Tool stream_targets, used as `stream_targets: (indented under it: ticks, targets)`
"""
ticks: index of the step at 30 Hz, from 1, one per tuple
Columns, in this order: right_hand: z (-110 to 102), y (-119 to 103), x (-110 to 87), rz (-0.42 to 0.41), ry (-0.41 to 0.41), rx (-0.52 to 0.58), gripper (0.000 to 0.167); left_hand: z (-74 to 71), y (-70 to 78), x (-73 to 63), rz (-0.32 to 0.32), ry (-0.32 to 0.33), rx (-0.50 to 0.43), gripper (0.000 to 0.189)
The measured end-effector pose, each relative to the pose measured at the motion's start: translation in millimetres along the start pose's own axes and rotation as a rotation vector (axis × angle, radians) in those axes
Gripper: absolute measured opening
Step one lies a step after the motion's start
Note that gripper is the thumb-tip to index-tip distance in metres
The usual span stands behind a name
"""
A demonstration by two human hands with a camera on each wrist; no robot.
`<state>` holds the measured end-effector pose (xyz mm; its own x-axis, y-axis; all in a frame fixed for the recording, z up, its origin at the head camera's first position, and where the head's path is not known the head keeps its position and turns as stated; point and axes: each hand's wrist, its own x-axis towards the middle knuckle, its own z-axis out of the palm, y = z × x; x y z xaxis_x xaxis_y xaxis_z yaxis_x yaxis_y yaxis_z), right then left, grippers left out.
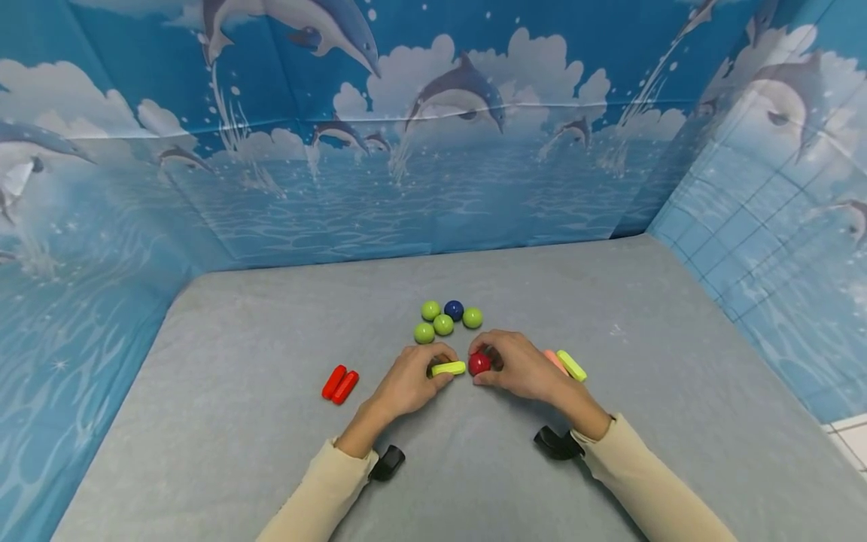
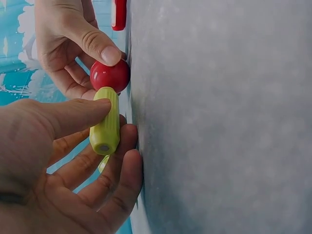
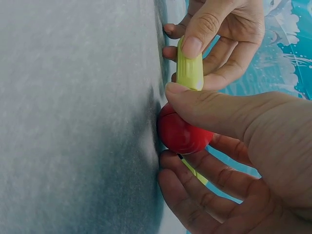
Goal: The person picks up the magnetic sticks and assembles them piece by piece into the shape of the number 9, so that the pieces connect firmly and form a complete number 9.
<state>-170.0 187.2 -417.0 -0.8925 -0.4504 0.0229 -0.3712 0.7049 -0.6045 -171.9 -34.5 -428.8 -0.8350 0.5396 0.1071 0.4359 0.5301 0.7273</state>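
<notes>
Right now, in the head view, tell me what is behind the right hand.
An orange stick and a loose yellow stick show past the right hand. Part of the orange one is covered; anything fully hidden cannot be seen.

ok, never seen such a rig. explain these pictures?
No machine, just a person's bare left hand and right hand. The wide picture is taken from the head, looking down; the close-ups come from the left and right wrists. The left hand pinches a ribbed yellow rod; the right holds a red ball. On the grey surface, four green balls and a dark blue ball lie beyond the hands, two red rods to the left, and an orange rod and second yellow rod by the right hand.
</notes>
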Motion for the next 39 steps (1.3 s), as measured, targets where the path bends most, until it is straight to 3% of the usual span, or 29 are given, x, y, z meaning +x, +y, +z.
stream_targets:
  ticks: [26, 33, 39]
  targets:
    - [-1.9, 2.8, -4.1, -0.043, -0.014, 0.006, 0.037, 3.9, 6.9, -0.3, -0.012, -0.02, -0.001, 0.018]
    - [1.4, 2.2, -4.3, -0.115, -0.017, -0.012, 0.027, 5.3, 3.7, -1.5, 0.002, -0.01, -0.005, 0.018]
    - [3.0, 4.7, -6.3, -0.118, -0.011, -0.002, 0.021, -0.4, 1.6, -3.3, -0.008, -0.02, -0.05, 0.022]
